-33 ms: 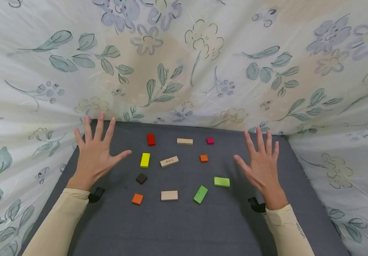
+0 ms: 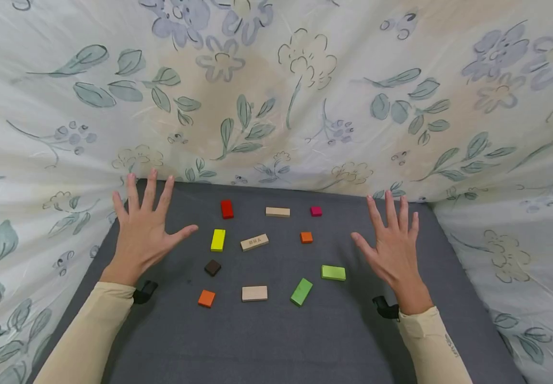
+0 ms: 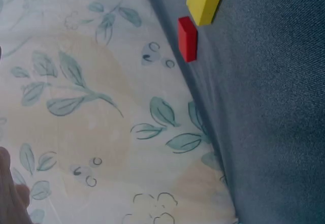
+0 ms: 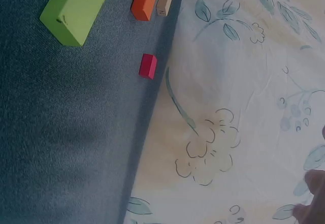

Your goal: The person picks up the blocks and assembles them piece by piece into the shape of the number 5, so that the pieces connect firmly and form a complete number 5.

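My left hand (image 2: 143, 234), fingers spread and holding nothing, is over the left side of the grey cloth. The yellow block (image 2: 218, 240) and the red block (image 2: 227, 209) are nearest to it. On the other side my right hand (image 2: 394, 250) is also spread with nothing in it, near the lime green block (image 2: 333, 273). Between the hands lie plain wooden blocks (image 2: 254, 294), one with markings (image 2: 254, 242), a dark brown block (image 2: 212, 268), orange blocks (image 2: 206, 298), a green block (image 2: 301, 292) and a small magenta block (image 2: 316, 212). Only fingertips (image 3: 10, 193) show in the left wrist view.
The grey cloth surface (image 2: 276, 346) is bordered at the back and sides by a hanging white curtain (image 2: 276, 106) with flowers and leaves. Black straps (image 2: 145, 293) are on both wrists, below beige sleeves (image 2: 89, 330).
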A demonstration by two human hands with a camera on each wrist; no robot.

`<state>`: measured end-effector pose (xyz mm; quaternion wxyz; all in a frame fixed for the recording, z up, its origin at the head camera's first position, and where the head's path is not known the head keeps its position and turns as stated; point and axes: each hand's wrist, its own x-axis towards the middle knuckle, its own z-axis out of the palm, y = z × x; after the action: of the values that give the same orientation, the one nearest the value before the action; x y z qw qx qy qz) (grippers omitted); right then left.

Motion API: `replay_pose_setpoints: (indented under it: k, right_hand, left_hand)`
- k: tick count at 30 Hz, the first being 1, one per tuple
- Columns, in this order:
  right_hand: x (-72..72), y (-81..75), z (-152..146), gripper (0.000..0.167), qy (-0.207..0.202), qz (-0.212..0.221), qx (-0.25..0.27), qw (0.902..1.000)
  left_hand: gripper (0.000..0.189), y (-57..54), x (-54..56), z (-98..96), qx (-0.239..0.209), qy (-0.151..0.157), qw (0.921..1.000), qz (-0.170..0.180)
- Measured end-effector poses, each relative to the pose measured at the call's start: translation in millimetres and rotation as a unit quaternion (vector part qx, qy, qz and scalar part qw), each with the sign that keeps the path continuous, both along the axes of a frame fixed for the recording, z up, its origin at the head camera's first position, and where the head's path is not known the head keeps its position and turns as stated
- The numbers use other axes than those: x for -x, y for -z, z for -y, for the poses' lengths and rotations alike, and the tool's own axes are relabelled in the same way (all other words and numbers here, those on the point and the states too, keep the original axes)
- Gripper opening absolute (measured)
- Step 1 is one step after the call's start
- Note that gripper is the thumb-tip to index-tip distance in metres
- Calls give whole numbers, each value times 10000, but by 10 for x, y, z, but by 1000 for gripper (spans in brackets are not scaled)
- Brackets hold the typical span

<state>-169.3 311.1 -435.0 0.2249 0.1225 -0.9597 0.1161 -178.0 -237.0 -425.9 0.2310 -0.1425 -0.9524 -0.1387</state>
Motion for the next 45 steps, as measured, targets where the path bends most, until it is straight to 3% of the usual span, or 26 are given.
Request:
replay_pose_setpoints:
  k: [4,8,10,13,16,23,33,40,45]
  right_hand:
    - [0,8,17,91,-98,78,68,9999]
    - [8,4,38,90,-259,160,275,9992]
    - [23,-12,46,87,-390,242,561,9974]
    - [53,-37,60,82,-587,457,1126,9909]
    - [76,-57,84,79,-748,655,1625,9817]
    - [161,-140,187,69,-1170,963,2391,9591]
    - [378,-216,354,62,-1458,1383,2713,9413]
    - [537,-165,414,58,-1511,1440,2774,9378]
    - [636,-106,476,64,-1538,1530,2821,9345]
  left_hand:
    - [113,35,14,6,-149,264,9994,185]
    - [108,94,41,29,-653,578,9944,593]
    - [107,115,56,37,-1109,684,9875,890]
    - [108,130,72,29,-1854,796,9704,1330]
    - [110,146,87,0,-2314,876,9559,1581]
    - [110,177,201,-82,-2757,1139,9423,1521]
    - [100,268,348,-205,-3001,1259,9321,1592]
    - [99,333,458,-290,-3357,1305,9165,1739]
    - [99,372,513,-338,-3390,1181,9137,1906]
